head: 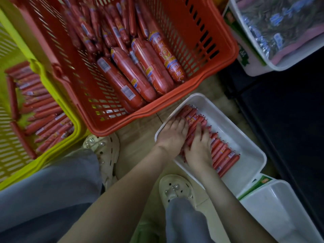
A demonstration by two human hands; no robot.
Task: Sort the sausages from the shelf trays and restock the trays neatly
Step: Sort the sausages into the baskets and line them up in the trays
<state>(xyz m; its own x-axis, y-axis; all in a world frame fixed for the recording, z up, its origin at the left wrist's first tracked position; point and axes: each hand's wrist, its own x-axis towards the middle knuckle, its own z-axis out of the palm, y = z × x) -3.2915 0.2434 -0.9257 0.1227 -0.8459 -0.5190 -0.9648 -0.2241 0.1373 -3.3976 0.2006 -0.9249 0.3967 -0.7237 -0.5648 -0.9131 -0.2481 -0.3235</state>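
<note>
A white shelf tray (245,135) lies on the floor at the lower right. A row of thin red sausages (222,155) lies in it, side by side. My left hand (172,135) and my right hand (199,146) both rest palm-down on the row, fingers spread, pressing on the sausages near the tray's left wall. Neither hand has lifted a sausage. A red basket (196,81) above holds thick red sausages (140,74) and thinner ones behind them. A yellow-green basket (57,148) at the left holds several thin red sausages (43,123).
An empty white tray (280,207) sits at the bottom right with a green label. Another white tray (273,57) with silvery packets is at the top right. My two feet in pale clogs (175,190) stand beside the tray. A dark shelf base runs along the right.
</note>
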